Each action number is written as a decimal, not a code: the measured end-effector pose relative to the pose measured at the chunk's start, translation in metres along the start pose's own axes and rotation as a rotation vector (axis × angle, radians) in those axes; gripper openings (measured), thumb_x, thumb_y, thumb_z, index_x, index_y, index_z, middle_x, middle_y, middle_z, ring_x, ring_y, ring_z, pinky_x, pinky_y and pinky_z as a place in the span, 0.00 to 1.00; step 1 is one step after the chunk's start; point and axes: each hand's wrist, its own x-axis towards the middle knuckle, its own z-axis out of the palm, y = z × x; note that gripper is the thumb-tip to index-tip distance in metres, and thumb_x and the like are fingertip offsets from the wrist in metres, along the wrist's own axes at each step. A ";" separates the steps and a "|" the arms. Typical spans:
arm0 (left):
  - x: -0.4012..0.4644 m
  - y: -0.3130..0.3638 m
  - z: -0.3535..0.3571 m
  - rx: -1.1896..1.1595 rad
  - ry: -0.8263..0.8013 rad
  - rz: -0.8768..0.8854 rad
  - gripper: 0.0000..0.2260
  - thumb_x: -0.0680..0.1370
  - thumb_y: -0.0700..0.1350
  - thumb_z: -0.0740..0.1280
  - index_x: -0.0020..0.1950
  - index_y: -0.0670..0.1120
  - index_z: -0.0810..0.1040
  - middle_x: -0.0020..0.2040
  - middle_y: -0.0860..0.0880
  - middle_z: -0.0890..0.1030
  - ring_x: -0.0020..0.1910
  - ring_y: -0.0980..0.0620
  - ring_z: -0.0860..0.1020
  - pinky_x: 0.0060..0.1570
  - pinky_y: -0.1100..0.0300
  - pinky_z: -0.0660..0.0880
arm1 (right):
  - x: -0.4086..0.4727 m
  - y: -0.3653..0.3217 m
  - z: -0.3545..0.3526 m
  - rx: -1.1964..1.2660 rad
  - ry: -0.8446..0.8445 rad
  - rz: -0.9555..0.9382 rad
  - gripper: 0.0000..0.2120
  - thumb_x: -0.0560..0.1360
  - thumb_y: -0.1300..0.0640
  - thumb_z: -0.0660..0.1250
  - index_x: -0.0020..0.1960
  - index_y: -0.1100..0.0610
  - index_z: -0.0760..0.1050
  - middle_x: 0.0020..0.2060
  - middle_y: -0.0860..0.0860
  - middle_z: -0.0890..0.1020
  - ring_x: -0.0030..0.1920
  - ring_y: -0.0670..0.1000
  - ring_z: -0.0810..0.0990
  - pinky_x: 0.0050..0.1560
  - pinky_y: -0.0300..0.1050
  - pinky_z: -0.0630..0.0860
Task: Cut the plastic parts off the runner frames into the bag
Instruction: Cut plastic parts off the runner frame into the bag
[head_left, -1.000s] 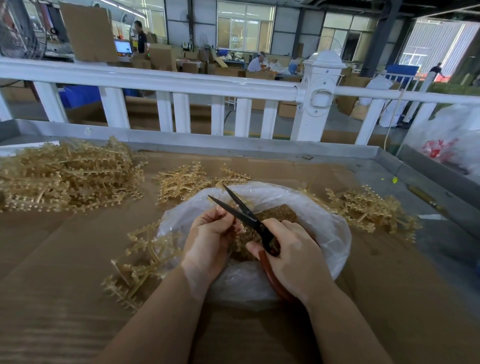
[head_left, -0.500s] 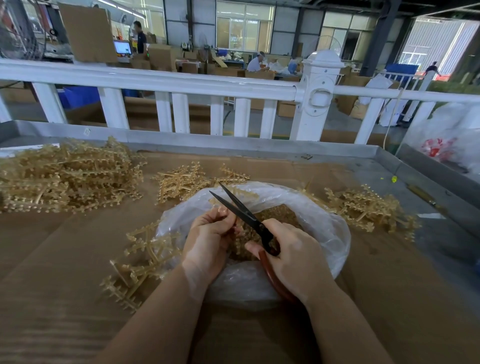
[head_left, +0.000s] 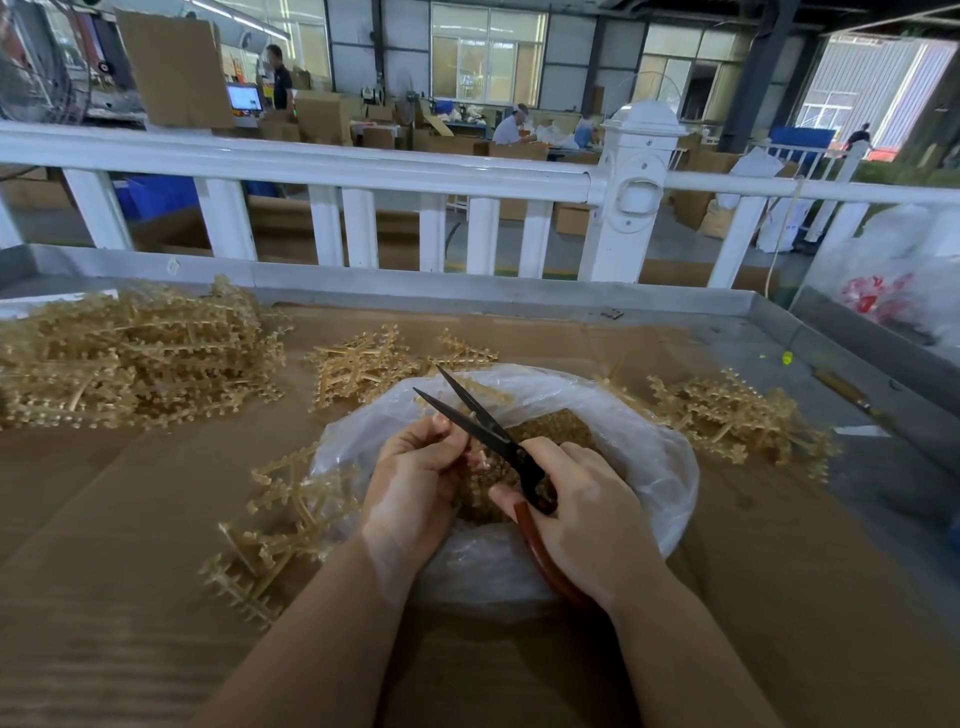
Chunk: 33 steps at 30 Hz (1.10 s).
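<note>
A clear plastic bag (head_left: 644, 467) lies open in the middle of the cardboard-covered table, with a heap of small tan cut parts (head_left: 550, 431) inside. My right hand (head_left: 576, 514) grips black scissors (head_left: 483, 426) by their red-brown handles, and the blades are spread apart over the bag. My left hand (head_left: 415, 478) pinches a small piece of tan runner frame just left of the blades, above the bag; the piece is mostly hidden by my fingers. A used-looking runner frame (head_left: 275, 530) lies against the bag's left side.
A big pile of tan runner frames (head_left: 130, 353) sits at the far left, a smaller pile (head_left: 363, 364) behind the bag, another pile (head_left: 727, 415) to the right. A white railing (head_left: 363, 171) borders the table's far edge. A white bag (head_left: 904, 270) stands at the far right.
The scissor blades have closed slightly and shifted a little toward my left hand. Both hands stay over the bag.
</note>
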 end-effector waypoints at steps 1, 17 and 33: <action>0.000 0.000 0.000 -0.002 0.002 0.002 0.11 0.75 0.29 0.59 0.37 0.41 0.75 0.28 0.47 0.77 0.27 0.54 0.76 0.29 0.64 0.76 | 0.000 0.000 0.000 0.005 -0.006 -0.002 0.18 0.73 0.40 0.62 0.57 0.50 0.75 0.45 0.45 0.79 0.48 0.45 0.74 0.49 0.36 0.69; 0.005 -0.005 -0.003 0.024 -0.064 0.050 0.09 0.67 0.34 0.66 0.30 0.45 0.80 0.31 0.47 0.78 0.30 0.53 0.76 0.34 0.63 0.77 | 0.001 0.000 -0.001 -0.007 -0.008 0.023 0.17 0.73 0.38 0.63 0.55 0.48 0.75 0.42 0.44 0.78 0.45 0.45 0.75 0.44 0.36 0.70; 0.002 -0.003 0.000 -0.002 -0.077 0.006 0.06 0.67 0.34 0.65 0.33 0.43 0.80 0.35 0.44 0.81 0.34 0.49 0.81 0.35 0.59 0.80 | 0.003 0.000 -0.004 0.023 -0.005 0.012 0.18 0.73 0.39 0.63 0.51 0.52 0.76 0.38 0.46 0.79 0.39 0.46 0.77 0.39 0.36 0.70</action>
